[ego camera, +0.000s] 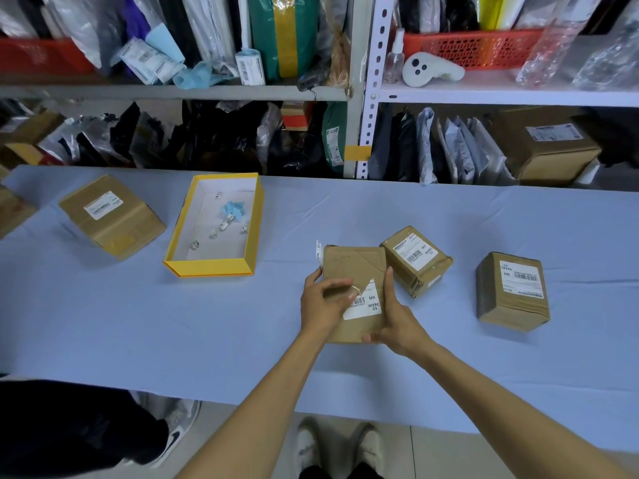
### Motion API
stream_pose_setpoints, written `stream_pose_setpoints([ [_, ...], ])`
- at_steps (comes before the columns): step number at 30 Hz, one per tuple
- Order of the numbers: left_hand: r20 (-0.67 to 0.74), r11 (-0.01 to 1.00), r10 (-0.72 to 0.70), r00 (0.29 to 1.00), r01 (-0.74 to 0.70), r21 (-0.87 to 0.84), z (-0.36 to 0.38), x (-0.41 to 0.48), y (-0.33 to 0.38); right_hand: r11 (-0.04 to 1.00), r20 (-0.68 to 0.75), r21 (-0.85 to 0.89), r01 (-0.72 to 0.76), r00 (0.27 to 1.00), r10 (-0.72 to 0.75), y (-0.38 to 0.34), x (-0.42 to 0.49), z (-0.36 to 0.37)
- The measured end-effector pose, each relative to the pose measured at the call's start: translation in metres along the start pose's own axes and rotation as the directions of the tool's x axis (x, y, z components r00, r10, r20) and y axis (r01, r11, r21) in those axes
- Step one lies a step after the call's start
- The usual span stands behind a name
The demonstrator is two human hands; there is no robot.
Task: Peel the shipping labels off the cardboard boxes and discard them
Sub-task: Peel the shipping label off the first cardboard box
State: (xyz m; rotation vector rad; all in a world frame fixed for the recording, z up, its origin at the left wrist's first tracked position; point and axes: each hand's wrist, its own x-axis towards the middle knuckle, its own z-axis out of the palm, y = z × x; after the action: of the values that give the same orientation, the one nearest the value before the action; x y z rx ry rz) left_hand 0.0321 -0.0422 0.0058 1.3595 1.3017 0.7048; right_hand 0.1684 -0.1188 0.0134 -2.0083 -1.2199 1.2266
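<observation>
The cardboard box was gripped on the right by the right hand, its torn shipping label pinched by the left hand.

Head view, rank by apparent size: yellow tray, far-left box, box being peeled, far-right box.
1. yellow tray
2. far-left box
3. far-right box and box being peeled: these look alike, and the peeled one is partly covered, so they are left unranked.
</observation>
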Motion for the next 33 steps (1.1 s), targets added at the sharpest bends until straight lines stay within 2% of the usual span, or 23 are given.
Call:
stream_pose_setpoints([
  [4,-0.013,0.998,0.031,0.999,-0.03,0.046,0.006,0.002,0.0,1.0,0.0,-0.006,-0.014,1.0,0.014,0.0,0.0,0.0],
  [12,-0.069,0.998,-0.003,0.998,0.008,0.069,0.011,0.005,0.005,0.999,0.043,0.016,-0.034,0.999,0.033,0.0,0.002,-0.003],
  [19,-0.001,0.993,-0.061,0.998,0.061,0.106,0.003,0.009,0.003,0.998,0.066,0.026,-0.056,0.996,0.054,-0.002,0.005,-0.006],
  [27,0.059,0.996,-0.084,0.995,0.085,-0.019,-0.008,0.006,0.0,0.999,0.07,0.005,-0.042,0.997,0.042,-0.004,0.007,-0.006],
  [33,0.086,0.938,-0.182,0.979,0.2,-0.284,-0.019,0.004,0.002,1.0,0.08,-0.004,-0.031,0.996,0.031,-0.003,0.007,-0.004],
])
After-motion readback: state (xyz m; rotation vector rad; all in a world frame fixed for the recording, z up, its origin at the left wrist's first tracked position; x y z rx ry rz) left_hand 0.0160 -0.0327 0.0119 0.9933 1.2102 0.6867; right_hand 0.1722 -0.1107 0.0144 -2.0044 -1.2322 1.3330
